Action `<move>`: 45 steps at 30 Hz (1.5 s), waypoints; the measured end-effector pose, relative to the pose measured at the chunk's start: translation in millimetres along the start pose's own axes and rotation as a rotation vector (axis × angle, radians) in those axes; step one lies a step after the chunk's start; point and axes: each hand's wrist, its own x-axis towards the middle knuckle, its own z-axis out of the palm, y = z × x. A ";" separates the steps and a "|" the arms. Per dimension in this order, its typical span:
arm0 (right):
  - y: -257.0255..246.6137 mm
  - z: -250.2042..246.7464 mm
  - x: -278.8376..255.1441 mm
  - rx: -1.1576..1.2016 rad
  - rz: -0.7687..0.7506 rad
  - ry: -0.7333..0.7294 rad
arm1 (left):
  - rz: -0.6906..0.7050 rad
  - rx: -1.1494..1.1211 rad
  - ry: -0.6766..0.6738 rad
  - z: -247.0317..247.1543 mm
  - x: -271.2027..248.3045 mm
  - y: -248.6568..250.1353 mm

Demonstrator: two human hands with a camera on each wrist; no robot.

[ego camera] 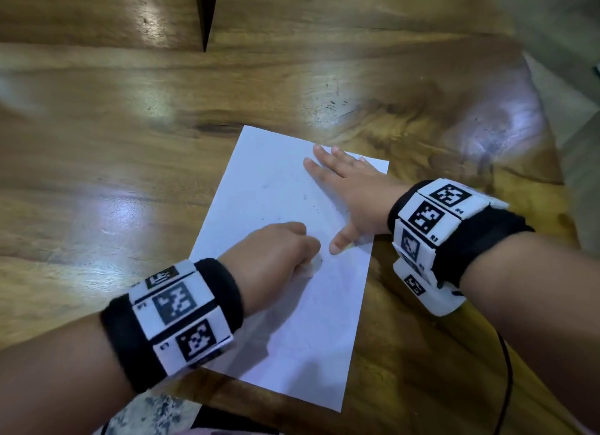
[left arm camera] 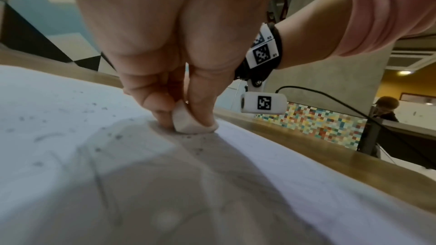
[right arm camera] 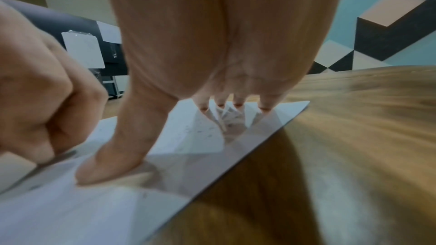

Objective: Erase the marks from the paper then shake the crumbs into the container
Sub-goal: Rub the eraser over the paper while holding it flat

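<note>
Erasing is judged to be the step in hand: a white eraser (left arm camera: 188, 124) is pinched in the left hand (ego camera: 276, 252) and pressed to the paper (ego camera: 292, 321), which is held flat on the wooden surface (ego camera: 97, 174) by the spread right hand (ego camera: 350, 191). Dark crumbs (left arm camera: 103, 108) are scattered on the sheet; lifting it level will be needed next, though no container is seen.

The left hand (ego camera: 276, 249) is curling its fingers (left arm camera: 151, 100) and pinching something small and white, maybe an eraser. The right hand (ego camera: 354, 191) is lying flat, fingers (right arm camera: 264, 107) spreading wide.
</note>
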 end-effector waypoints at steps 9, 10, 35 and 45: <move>9.3 -0.7 -14.1 0.023 0.013 -0.049 | -0.164 -0.077 0.032 -27.5 31.9 -1.5; 9.7 -0.1 -13.6 0.021 0.010 -0.047 | -0.177 -0.073 0.097 -35.3 44.2 0.0; 7.7 -3.1 -16.8 0.018 0.026 -0.038 | 0.013 -0.017 -0.056 10.2 -0.3 5.4; 5.8 10.3 -26.7 0.109 0.106 -0.009 | -0.155 -0.130 0.085 -6.4 19.0 10.8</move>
